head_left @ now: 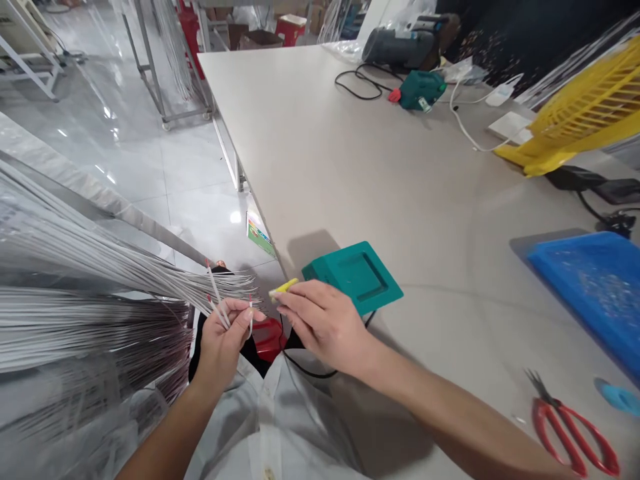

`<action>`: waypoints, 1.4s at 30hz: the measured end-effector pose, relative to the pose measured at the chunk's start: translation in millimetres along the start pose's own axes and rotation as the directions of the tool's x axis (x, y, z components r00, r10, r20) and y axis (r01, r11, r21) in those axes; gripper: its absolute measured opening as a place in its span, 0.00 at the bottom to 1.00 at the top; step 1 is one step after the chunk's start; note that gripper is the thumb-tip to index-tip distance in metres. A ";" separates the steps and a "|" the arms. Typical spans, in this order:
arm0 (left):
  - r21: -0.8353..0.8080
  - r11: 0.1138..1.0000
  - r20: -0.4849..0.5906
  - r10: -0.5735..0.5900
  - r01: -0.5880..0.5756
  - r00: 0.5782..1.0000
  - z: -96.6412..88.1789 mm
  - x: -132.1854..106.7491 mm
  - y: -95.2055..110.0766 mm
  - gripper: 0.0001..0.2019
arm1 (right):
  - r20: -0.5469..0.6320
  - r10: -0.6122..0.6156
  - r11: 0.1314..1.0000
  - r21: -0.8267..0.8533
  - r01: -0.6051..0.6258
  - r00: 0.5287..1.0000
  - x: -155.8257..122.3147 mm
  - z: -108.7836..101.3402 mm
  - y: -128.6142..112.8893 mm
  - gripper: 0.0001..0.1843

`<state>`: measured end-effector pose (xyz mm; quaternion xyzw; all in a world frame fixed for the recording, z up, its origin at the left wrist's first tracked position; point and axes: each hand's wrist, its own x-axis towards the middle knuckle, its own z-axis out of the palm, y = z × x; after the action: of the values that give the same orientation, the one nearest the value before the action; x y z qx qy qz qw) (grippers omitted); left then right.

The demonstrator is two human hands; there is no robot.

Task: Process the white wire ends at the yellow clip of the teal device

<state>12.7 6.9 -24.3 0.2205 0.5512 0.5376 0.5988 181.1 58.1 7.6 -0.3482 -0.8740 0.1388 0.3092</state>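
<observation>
My left hand is closed on a few thin white cables with red tips, pinched between thumb and fingers. Close beside them end the many strands of a long white cable bundle, which runs in from the left. In my right hand is a small yellow piece with a pale end, held between thumb and fingertips at the table's edge. Its exact kind does not show. Just beyond this hand stands a green box-like device with a recessed top. The yellow piece and the cables are apart.
Red-handled scissors lie at the right, near a blue tray with small bits inside. A yellow fan, a dark motor-like machine and a green unit with cords stand farther back. A red stool shows below.
</observation>
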 end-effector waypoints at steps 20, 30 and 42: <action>-0.071 0.986 0.249 -0.129 0.151 0.960 0.5 -11.8 4.9 0.07 | 0.383 0.475 0.103 0.870 -0.483 0.792 -7.8 43.2 -14.7 0.07; 0.196 0.978 -0.067 -0.059 0.071 0.996 -6.5 -1.2 -4.3 0.10 | 0.030 0.571 0.496 0.784 -0.374 0.820 0.1 18.4 -2.4 0.08; 0.354 0.921 0.450 -0.014 -0.163 0.893 9.7 -4.2 11.7 0.16 | 0.343 0.423 0.393 0.764 -0.511 0.839 -0.9 29.1 -12.1 0.12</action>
<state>17.6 10.2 -9.6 0.4710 0.4852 0.3782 0.6323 156.8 48.0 -9.6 -0.3822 -0.5794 0.6327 0.3434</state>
